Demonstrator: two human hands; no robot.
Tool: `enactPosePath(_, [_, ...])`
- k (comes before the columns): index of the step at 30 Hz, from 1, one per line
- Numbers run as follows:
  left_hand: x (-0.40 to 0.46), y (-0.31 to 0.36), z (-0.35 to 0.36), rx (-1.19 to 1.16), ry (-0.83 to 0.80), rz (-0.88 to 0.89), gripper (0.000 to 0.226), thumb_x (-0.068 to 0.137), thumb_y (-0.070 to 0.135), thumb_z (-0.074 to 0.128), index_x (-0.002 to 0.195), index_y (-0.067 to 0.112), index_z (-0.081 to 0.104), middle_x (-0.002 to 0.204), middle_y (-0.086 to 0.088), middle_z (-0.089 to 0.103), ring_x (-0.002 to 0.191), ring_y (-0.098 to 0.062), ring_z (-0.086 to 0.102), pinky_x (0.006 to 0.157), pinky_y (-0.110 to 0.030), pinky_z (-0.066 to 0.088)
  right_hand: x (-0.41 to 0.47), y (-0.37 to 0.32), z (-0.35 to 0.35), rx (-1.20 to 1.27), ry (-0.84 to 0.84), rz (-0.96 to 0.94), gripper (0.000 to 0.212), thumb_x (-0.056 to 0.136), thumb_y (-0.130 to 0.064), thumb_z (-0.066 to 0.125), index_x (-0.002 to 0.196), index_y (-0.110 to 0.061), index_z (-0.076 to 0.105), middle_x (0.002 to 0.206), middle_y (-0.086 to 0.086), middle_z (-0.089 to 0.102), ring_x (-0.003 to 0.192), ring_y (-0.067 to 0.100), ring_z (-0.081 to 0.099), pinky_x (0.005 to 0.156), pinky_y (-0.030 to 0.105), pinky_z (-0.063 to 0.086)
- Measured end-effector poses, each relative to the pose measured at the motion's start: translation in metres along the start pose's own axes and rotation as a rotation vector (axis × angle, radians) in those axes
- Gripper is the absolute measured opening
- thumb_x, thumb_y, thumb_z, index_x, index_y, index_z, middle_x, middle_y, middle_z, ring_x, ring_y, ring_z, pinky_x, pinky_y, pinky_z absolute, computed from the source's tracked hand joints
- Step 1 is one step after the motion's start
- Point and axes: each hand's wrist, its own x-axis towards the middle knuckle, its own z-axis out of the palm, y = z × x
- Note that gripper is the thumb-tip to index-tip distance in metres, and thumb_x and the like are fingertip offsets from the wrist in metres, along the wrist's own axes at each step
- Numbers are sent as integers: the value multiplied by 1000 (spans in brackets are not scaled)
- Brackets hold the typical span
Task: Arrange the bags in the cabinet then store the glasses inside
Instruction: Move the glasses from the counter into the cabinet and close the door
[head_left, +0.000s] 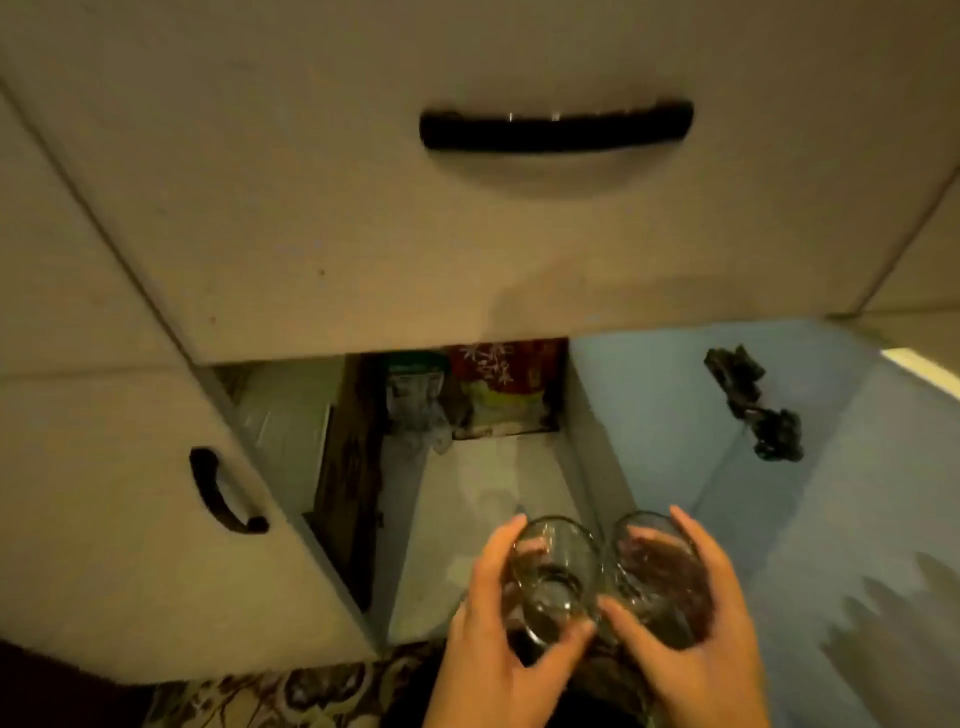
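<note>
The left hand (498, 639) gripped one drinking glass (553, 577), the right hand (685, 639) another (657, 577), rims touching, before the open cabinet's front shelf edge (493, 499). Smooth, rigid, breakable glass likely wanted firm grips around the walls.

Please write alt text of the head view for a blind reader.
Two hands each hold a clear glass, left hand and right hand, before an open low cabinet. Bags stand at its back, below a closed drawer.

Red-and-yellow bag (501, 387), clear glasses (553, 577), pale blue door (727, 415).
</note>
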Motion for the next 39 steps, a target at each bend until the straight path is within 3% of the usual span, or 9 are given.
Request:
enactPosePath(5, [-4, -19, -1, -31, -11, 52, 87, 80, 34, 87, 137, 70, 31, 127, 30, 58, 119, 2, 62, 98, -17, 50, -5, 16, 8, 64, -76, -76, 91, 63, -56, 87, 144, -45, 46, 124, -20, 66, 113, 0, 65, 92, 10, 48])
enactPosePath(9, [-11, -17, -7, 20, 21, 65, 85, 78, 37, 84, 141, 62, 33, 125, 26, 60, 119, -3, 63, 95, -17, 51, -10, 13, 8, 59, -136, -99, 88, 68, -41, 88, 144, -47, 43, 123, -19, 66, 113, 4, 66, 94, 14, 49])
enactPosePath(13, [-16, -14, -7, 49, 46, 78, 89, 81, 20, 86, 140, 60, 34, 122, 24, 61, 119, -7, 62, 97, -18, 51, -10, 10, 7, 88, -168, -112, 88, 69, -42, 85, 145, -47, 41, 124, -18, 66, 114, 7, 65, 94, 17, 51])
enactPosePath(17, [-16, -15, -6, 113, 28, 114, 90, 80, 25, 86, 139, 67, 32, 123, 26, 61, 119, -4, 62, 96, -15, 49, -11, 18, 5, 100, -169, -124, 89, 68, -48, 85, 145, -49, 40, 124, -19, 66, 113, 7, 66, 93, 17, 52])
enactPosePath(23, [-2, -18, -17, 133, -200, 25, 89, 74, 48, 83, 137, 72, 25, 122, 35, 57, 115, 1, 65, 93, -29, 58, -6, 41, 5, 124, -178, -95, 93, 61, -69, 81, 143, -56, 38, 120, -28, 65, 111, -4, 64, 90, 8, 49])
enactPosePath(26, [2, -21, -25, 91, -250, -10, 86, 72, 47, 82, 137, 70, 29, 121, 31, 60, 117, -3, 66, 94, -25, 57, -4, 44, 8, 131, -213, -82, 92, 62, -71, 79, 142, -57, 37, 120, -27, 65, 110, -5, 64, 87, 7, 49])
enactPosePath(29, [-2, -30, -33, 86, -236, -10, 86, 76, 39, 84, 141, 63, 32, 121, 23, 62, 120, -8, 65, 97, -23, 55, -3, 47, 9, 142, -315, -112, 88, 65, -60, 84, 141, -56, 38, 120, -25, 66, 109, -2, 66, 86, 10, 51])
enactPosePath(34, [-12, -34, -52, 106, -180, -22, 88, 68, 54, 87, 139, 63, 35, 123, 18, 65, 120, -13, 66, 95, -24, 56, -8, 49, 6, 94, -439, -110, 93, 68, -50, 86, 144, -56, 33, 120, -28, 63, 113, -2, 63, 92, 12, 50])
enactPosePath(39, [3, -54, -57, 88, -138, -30, 83, 71, 40, 86, 135, 63, 37, 123, 15, 67, 119, -11, 67, 92, -19, 55, 0, 62, 8, 86, -422, -53, 86, 65, -58, 81, 137, -62, 33, 120, -28, 63, 112, -2, 64, 92, 13, 51])
